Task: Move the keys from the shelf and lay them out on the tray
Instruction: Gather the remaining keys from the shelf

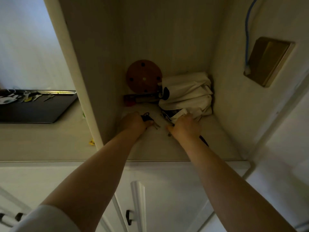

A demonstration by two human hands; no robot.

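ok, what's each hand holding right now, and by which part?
Left hand: closed on a bunch of keys, gripped at the dark fob end, key blades sticking out. Right hand: closed on a small key by its top; the white cloth bag lies just behind it.

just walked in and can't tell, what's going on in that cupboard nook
A person is reaching both hands into a dim shelf recess. The left hand is closed on a dark bunch of keys. The right hand is by a crumpled white bag, with a key poking out beneath it. Off to the left, a dark tray already holds several keys.
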